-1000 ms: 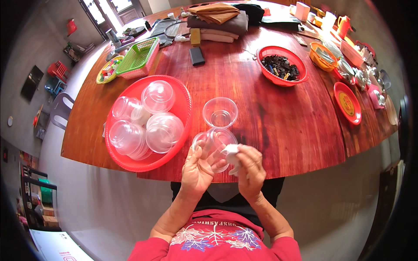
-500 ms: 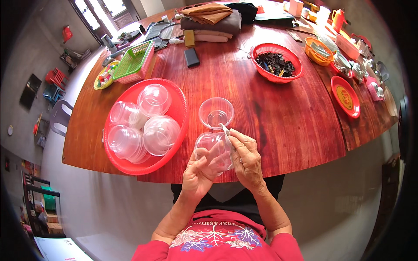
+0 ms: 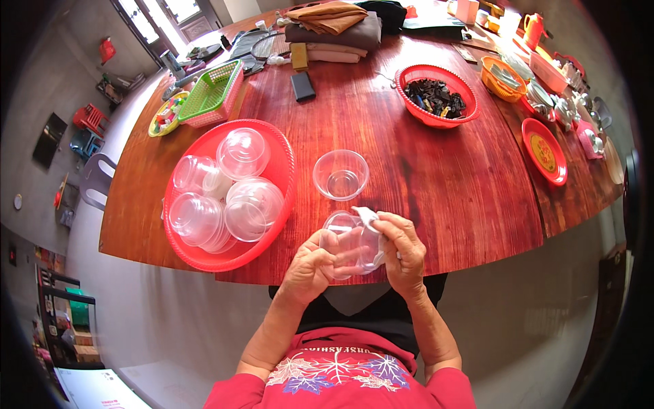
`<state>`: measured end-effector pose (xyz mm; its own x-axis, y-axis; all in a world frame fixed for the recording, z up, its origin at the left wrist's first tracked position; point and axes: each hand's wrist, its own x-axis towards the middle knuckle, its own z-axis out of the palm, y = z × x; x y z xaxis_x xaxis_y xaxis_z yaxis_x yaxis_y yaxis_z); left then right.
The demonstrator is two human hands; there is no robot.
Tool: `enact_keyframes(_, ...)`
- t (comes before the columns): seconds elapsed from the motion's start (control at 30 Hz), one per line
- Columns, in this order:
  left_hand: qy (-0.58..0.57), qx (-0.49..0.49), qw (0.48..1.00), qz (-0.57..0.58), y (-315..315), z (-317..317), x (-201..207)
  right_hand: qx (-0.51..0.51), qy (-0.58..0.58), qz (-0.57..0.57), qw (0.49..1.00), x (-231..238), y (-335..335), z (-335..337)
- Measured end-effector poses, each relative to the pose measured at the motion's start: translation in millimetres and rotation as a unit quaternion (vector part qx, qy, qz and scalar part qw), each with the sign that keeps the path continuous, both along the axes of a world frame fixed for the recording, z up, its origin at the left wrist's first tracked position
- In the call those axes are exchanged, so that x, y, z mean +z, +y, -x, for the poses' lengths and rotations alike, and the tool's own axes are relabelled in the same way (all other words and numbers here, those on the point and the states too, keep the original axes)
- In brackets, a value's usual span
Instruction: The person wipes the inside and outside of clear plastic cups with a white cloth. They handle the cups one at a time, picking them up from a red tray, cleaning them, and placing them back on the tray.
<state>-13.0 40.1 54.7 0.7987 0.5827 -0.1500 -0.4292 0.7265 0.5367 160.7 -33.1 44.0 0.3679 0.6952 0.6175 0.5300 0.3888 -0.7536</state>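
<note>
My left hand [image 3: 310, 269] grips a clear plastic cup [image 3: 347, 242] on its side at the near edge of the red wooden table [image 3: 436, 184]. My right hand [image 3: 403, 249] pinches a small white cloth [image 3: 366, 217] against the cup's rim. Just beyond stands another clear cup [image 3: 340, 174], upright and apart from my hands. To the left, a round red tray [image 3: 276, 146] holds several clear cups and domed lids [image 3: 242, 151].
A red basket [image 3: 436, 95] of dark small items sits at the far middle. A green and pink basket [image 3: 214, 92] is at the far left. Folded cloths [image 3: 334, 27] lie at the back. Red and orange dishes [image 3: 545, 150] line the right edge.
My right hand has shifted the white cloth from inside the cup's side up to its rim. The cup has tilted slightly in my left hand.
</note>
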Motion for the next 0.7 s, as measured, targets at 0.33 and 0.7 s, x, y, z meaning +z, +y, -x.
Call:
enact_keyframes(0.33, 0.084, 0.089, 0.983, -0.137, -21, -9, -6, 0.027, -0.286, 0.023, 0.957, 39, -9, 27)
enact_keyframes(0.7, 0.067, 0.032, 0.969, -0.236, -21, -5, -17, 0.145, -0.118, 0.115, 0.976, 28, 35, -9)
